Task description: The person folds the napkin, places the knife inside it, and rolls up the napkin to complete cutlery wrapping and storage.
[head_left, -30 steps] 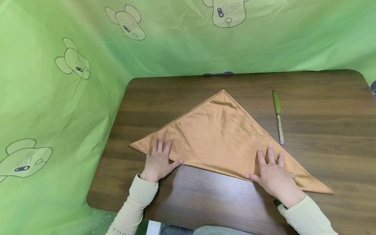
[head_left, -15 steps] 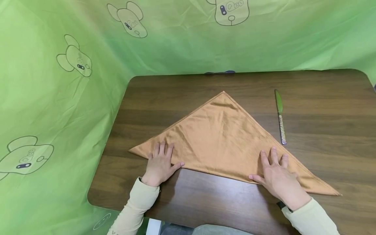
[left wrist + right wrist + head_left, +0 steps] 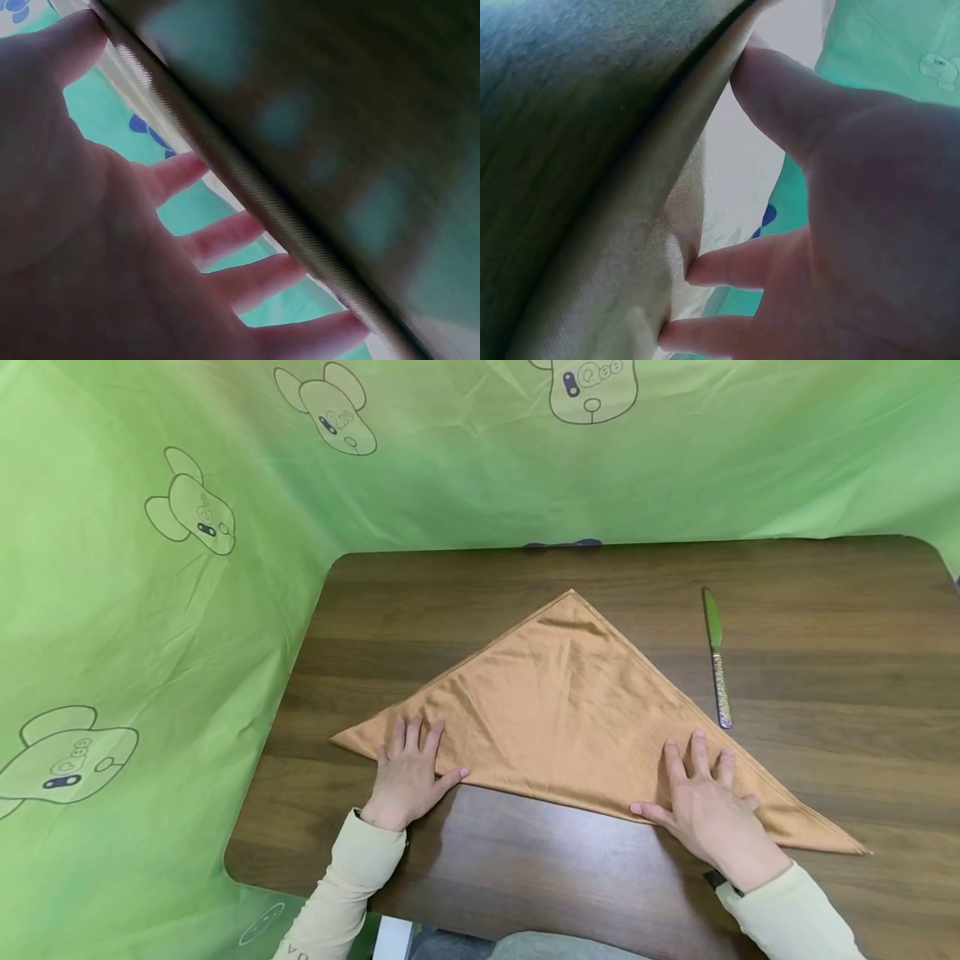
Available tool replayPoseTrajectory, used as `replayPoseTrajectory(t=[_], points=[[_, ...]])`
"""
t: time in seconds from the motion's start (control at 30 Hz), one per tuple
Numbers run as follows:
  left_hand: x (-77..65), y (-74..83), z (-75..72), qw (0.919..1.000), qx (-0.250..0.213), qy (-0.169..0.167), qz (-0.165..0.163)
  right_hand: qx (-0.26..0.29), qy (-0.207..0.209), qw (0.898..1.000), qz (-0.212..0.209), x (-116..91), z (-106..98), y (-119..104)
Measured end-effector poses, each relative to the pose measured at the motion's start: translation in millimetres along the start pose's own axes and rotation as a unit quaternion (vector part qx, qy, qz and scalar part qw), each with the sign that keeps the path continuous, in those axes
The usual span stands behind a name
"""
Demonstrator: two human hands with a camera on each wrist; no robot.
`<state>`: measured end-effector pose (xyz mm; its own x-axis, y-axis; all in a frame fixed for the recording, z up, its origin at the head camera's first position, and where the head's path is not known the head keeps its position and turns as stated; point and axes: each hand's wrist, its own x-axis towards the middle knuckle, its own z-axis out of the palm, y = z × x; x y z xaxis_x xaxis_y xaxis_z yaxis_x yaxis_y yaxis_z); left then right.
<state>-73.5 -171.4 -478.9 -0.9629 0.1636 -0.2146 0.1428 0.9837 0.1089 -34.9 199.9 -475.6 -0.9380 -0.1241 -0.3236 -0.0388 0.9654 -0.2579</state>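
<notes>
Orange cloth lies flat on the desk as a wide triangle: tip at far centre, long edge near, one corner left, the other right and nearer. Doubled lines along the right slanting side suggest folded layers; the long near edge would then be the crease.

Left hand: palm down, fingers straight and fanned on the cloth towards its left corner, thumb reaching right to the near edge. Right hand: same posture mirrored towards the right corner, thumb pointing left at the near edge. Hands well apart, neither gripping; both touch the cloth with extended fingers. Spacing reads as a way to steady the long edge from both ends and keep it flat, with the middle left uncovered.

Wrist views are dark and partly blurred; fingertips meet the cloth there, but how hard they press cannot be judged.

Knife lies right of the cloth, blade end far, patterned handle near, its near end just beside the slanting side. Probably set aside there; neither hand touches it. Green curtain hangs behind the far side.
</notes>
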Motion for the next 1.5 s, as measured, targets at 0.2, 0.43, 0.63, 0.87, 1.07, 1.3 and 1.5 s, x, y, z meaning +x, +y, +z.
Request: replayPoseTrajectory(t=[0.2,0.43,0.63,0.87,1.07,1.3,1.5], points=[[2.8,-2.5,-0.5,0.9998,-0.015,-0.010,0.005,0.003,-0.006,1.000,0.003,0,0,1],[0.3,-12.5,-4.2,0.9995,-0.023,-0.022,-0.004,0.007,-0.014,1.000,0.003,1,-1,3],[-1.0,-25.7,-6.7,0.9976,-0.030,-0.052,-0.033,0.017,-0.031,0.999,0.013,2,-2,4],[-3.6,-32.2,-10.2,0.9975,-0.034,-0.052,-0.033,0.030,-0.029,0.999,0.014,1,-3,7],[-5.6,-36.0,-9.7,0.9969,-0.035,-0.058,-0.042,0.033,-0.028,0.999,0.015,0,-4,7],[-7.3,-44.2,-8.1,0.9957,-0.030,-0.060,-0.063,0.036,-0.031,0.999,0.014,0,-5,7],[-7.7,-52.9,-9.5,0.9946,-0.028,-0.073,-0.068,0.039,-0.030,0.999,0.014,-1,-6,6]])
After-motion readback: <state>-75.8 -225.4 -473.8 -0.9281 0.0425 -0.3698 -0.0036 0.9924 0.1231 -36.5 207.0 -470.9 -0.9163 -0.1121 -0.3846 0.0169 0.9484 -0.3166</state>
